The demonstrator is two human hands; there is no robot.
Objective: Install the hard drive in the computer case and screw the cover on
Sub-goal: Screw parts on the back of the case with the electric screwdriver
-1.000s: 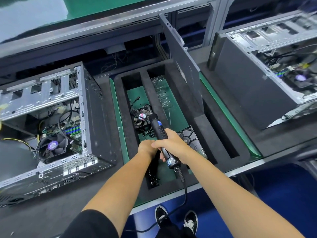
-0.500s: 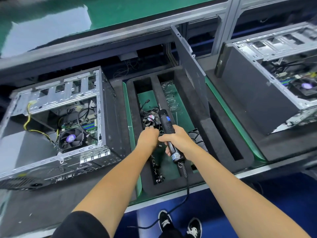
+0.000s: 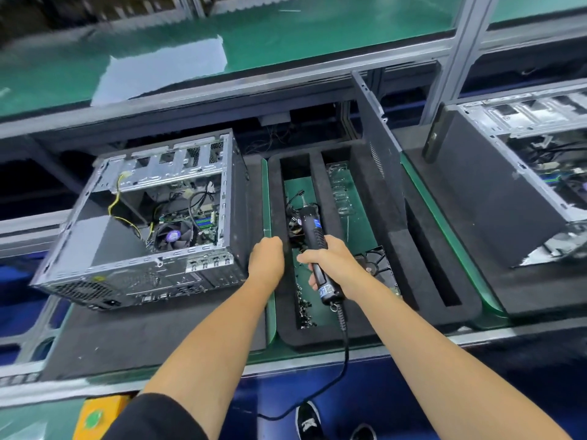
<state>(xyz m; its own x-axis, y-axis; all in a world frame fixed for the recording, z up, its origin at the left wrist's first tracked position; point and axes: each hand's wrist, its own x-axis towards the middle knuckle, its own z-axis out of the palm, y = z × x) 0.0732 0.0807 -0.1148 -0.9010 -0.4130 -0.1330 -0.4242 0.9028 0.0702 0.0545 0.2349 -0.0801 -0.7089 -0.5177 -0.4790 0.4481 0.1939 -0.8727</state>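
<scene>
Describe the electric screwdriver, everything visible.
The electric screwdriver is a slim black tool with a blue label near its front and another near its rear. The right hand grips its middle. It points away from the person, over the foam tray. A black cord leaves the rear end and hangs below the bench edge. The bit tip cannot be made out.

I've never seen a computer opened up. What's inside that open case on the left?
Inside the open case: a round black fan, a green circuit board, black and yellow cables. The metal drive rack hides whatever lies below it.
</scene>
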